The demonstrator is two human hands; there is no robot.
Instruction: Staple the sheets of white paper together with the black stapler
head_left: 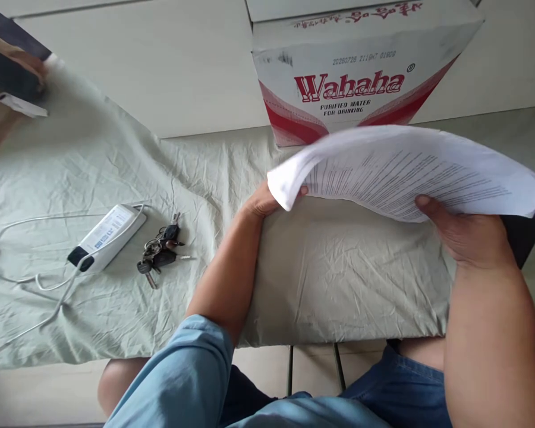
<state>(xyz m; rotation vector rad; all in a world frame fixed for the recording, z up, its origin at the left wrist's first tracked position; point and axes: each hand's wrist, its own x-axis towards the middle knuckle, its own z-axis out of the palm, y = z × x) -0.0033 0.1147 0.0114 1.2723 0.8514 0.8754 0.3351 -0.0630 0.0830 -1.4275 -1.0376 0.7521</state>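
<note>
A thick stack of printed paper sheets [383, 172] bends in an arch above the cloth, held at both ends. My left hand [270, 199] grips its left end, with most of the fingers hidden behind the curled white edge. Toward the right end, my right hand [468, 232] closes on the stack, the thumb lying flat over the lines of text and the other fingers out of sight beneath. Under the right side of the sheets a dark flat object [524, 238] shows in part; its kind is unclear.
A Wahaha water carton [352, 83] stands behind the sheets against a white panel [160, 65]. On the green tablecloth [214, 172] to the left lie a bunch of keys [163, 246], a white box-shaped device [109, 238] and a white cable [49, 220]. Another person's blurred hand [9, 107] holds something dark at upper left.
</note>
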